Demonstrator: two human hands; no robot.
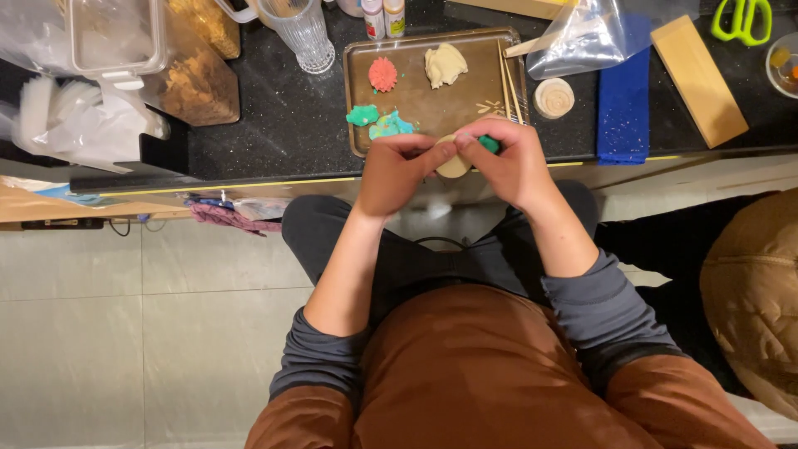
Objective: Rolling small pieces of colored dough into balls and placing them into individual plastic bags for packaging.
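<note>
My left hand [397, 170] and my right hand [509, 162] meet at the near edge of a brown tray [416, 104]. Together they pinch a beige lump of dough [453, 165]. A small green piece of dough [490, 144] sits under my right fingertips. On the tray lie a red ridged dough piece [382, 74], a beige dough lump [445, 64], a green bit [362, 115] and a turquoise bit [391, 126]. Thin wooden sticks [509, 83] rest along the tray's right side.
The black counter [283, 125] also holds a clear glass [301, 33], plastic containers [116, 37], a round carved wooden mould [554, 97], a blue cloth [623, 108], a wooden block [698, 79], a plastic bag [582, 37] and green scissors [742, 18]. A tan cushion [752, 299] is at right.
</note>
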